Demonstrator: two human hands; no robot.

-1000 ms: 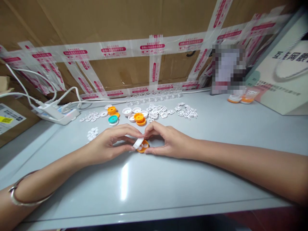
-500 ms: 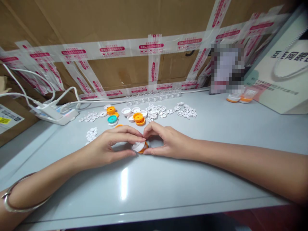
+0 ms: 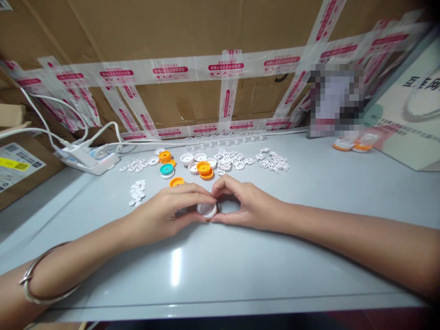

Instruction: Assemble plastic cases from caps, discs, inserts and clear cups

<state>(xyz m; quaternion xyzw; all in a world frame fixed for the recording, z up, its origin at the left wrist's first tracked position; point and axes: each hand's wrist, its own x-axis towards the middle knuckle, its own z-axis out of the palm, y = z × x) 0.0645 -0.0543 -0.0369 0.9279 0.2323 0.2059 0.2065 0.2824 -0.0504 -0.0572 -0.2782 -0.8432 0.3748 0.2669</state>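
Observation:
Both hands meet at a small round part, white on top with an orange edge beneath, low over the grey table. My left hand grips its left side between thumb and fingers. On the right side, my right hand pinches it with thumb and fingertips. Behind the hands are an orange ring, a teal disc, stacked orange caps and white rings. White lattice pieces lie to the right, and small white discs to the left.
Clear round cups line the back, before a large taped cardboard box. A white power strip with cables stands at left beside another box. Two orange-and-white items sit by a paper bag at right.
The white piece, tilted over the orange one before, now lies flatter on top of it. My left thumb has come closer to the part. The whole view has shifted slightly.

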